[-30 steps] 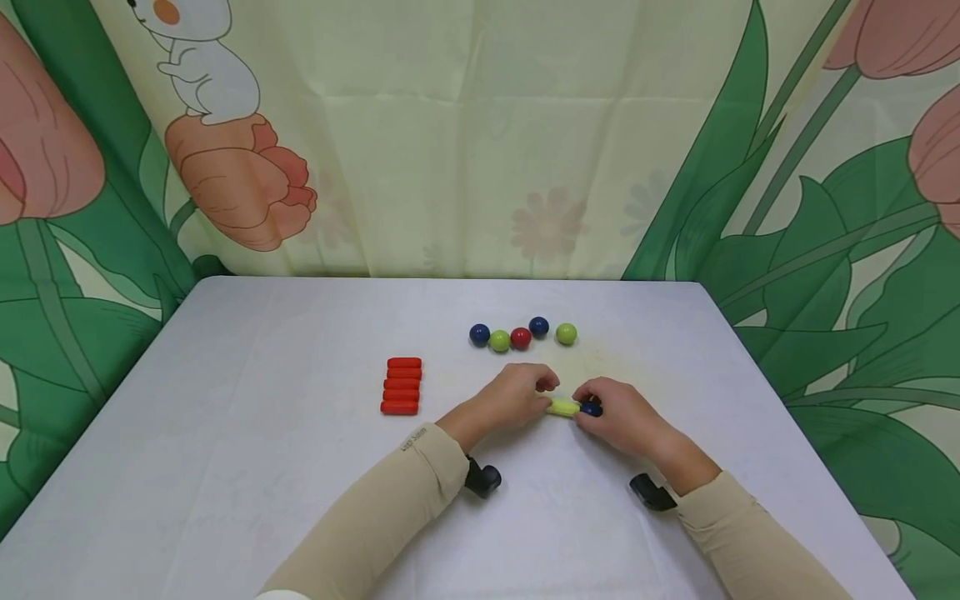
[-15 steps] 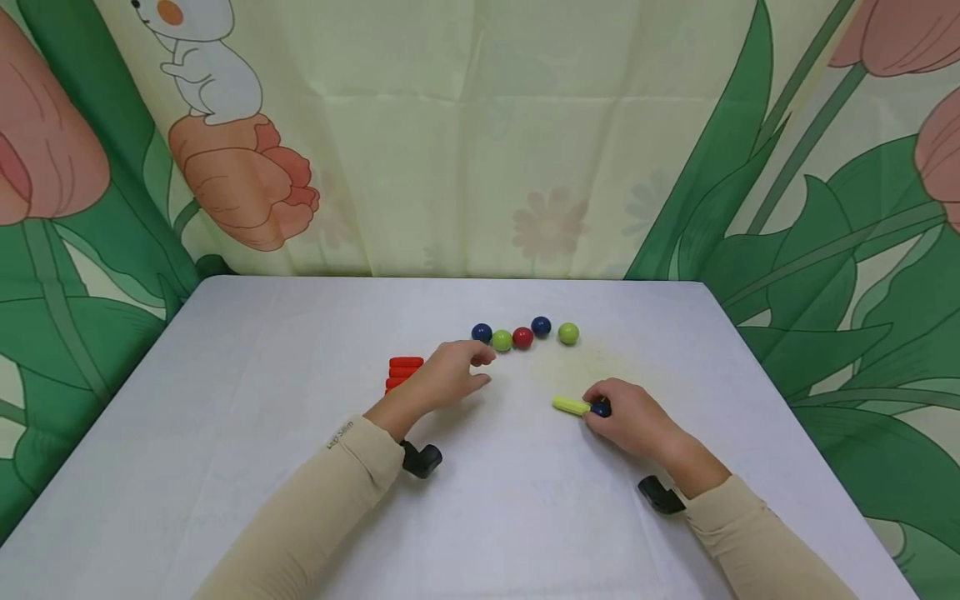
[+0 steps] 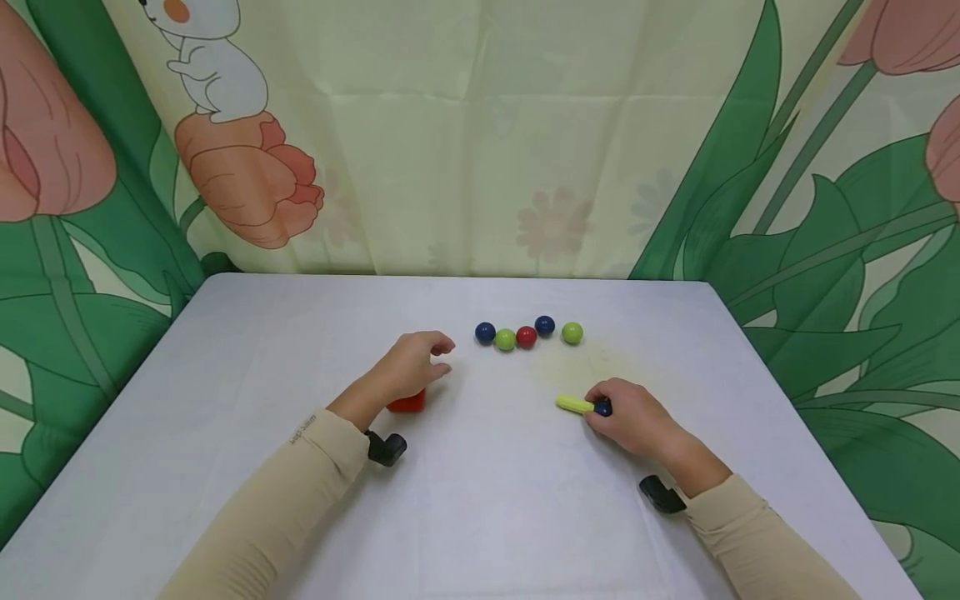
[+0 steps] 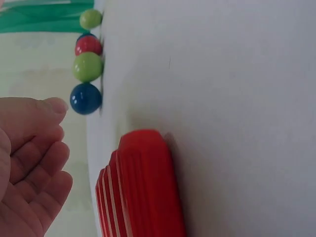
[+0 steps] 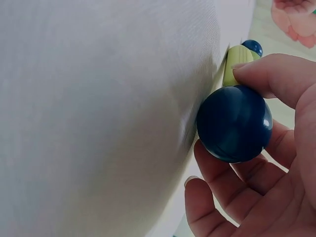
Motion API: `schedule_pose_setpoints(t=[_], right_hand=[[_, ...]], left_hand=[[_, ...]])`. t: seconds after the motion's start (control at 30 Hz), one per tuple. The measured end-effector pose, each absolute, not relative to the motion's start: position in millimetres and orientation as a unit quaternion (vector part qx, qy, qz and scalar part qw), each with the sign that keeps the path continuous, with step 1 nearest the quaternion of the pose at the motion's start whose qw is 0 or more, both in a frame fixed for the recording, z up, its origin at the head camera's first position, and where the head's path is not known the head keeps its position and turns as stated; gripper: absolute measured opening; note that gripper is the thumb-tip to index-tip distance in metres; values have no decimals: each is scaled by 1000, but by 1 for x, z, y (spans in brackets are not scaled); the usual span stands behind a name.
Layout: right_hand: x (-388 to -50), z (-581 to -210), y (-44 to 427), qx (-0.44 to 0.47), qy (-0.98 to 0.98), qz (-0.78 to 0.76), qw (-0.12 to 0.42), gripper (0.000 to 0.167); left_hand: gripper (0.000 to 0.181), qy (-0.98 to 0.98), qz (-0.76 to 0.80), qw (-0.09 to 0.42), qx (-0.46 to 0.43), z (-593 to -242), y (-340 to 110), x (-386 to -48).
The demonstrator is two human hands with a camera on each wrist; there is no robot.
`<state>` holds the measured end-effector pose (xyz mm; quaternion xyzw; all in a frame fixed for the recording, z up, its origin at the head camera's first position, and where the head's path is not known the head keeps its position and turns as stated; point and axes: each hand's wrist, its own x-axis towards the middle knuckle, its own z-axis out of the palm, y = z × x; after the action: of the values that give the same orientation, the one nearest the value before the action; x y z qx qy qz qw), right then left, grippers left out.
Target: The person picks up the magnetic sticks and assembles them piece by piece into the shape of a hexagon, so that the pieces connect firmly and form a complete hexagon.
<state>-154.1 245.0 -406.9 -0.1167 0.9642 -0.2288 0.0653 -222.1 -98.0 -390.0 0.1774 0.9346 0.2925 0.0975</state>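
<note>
My right hand [image 3: 630,417] pinches a short yellow-green toy rod [image 3: 573,404] with a dark blue ball [image 5: 234,123] at its near end. In the right wrist view the thumb lies where rod and ball meet, and the other fingers curl beneath the ball. Over the row of red toy rods [image 3: 407,403] hovers my left hand [image 3: 405,367], thumb and fingers apart and holding nothing. It hides most of that row in the head view. The left wrist view shows the red rods [image 4: 148,182] side by side, ridged, apart from the fingers.
Toward the back of the white table [image 3: 480,517] lie loose balls: a red one [image 3: 527,337], blue ones [image 3: 485,333] and green ones [image 3: 572,332]. A printed curtain [image 3: 420,150] hangs behind the table's far edge.
My left hand has let go of the yellow-green rod's left end and moved left, over the red rods. The right hand keeps its grip and has hardly moved.
</note>
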Motion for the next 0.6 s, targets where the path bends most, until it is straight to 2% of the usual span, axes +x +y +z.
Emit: schedule_pose_setpoints(t=[0.6], right_hand=[[-154,-408,243,-114,965,-226,68,22]], left_hand=[[43,929,315,117,154,-397,-61,-265]])
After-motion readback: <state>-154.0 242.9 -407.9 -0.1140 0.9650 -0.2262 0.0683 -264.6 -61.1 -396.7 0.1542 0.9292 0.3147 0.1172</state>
